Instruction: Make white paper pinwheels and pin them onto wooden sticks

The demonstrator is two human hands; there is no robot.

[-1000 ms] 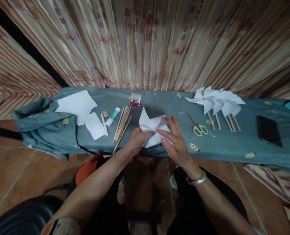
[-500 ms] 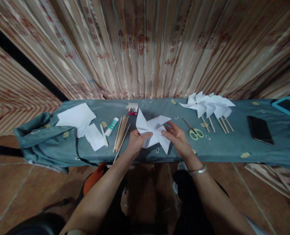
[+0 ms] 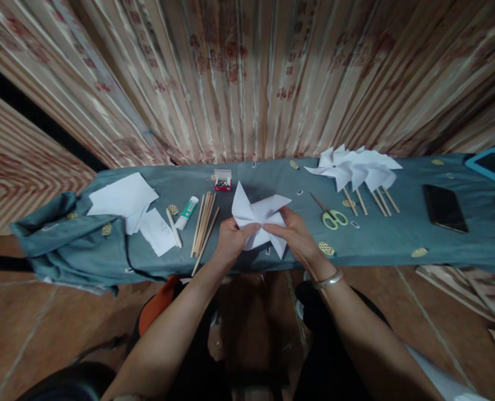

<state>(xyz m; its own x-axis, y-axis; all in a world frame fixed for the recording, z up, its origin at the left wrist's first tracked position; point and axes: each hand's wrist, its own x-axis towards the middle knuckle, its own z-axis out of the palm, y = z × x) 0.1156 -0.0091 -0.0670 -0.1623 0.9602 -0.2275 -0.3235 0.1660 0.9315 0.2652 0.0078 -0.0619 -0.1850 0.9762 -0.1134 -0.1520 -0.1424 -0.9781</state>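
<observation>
Plainly, left hand [image 3: 231, 240] and right hand [image 3: 299, 236] clamp one white paper pinwheel [image 3: 268, 210]

Taking that held pinwheel as the clock's centre, one set of white pinwheels [image 3: 347, 170] sits overlapped at two o'clock, with five sticks in sight below it; one pair of green-handled scissors [image 3: 334, 218] lies at three, one black phone [image 3: 445, 208] farther out the same way; one small red box [image 3: 223, 181], lid raised, metal bits inside, stands between ten and eleven; toward nine come several loose wooden sticks [image 3: 204, 225], too bunched to count surely, then one glue stick [image 3: 187, 213], one slim white rod [image 3: 173, 228], and sheets of white paper [image 3: 124, 195], also overlapped.

The forearms reach in from seven and five, the right wearing one silvery bracelet [image 3: 329, 278]; both thumbs lie on the paper close to its middle, nearly meeting, the other fingers largely hidden beneath; three blade tips stick out past the grip, at eleven, between one and two, and at five.

The pinwheel is over the front part of the cloth-covered table [image 3: 278, 181], whose near edge runs just below it at six; whether it touches the cloth I cannot tell; bare cloth separates the right hand from the scissors, and a pleated curtain [image 3: 239, 100] borders the far edge at twelve.
</observation>
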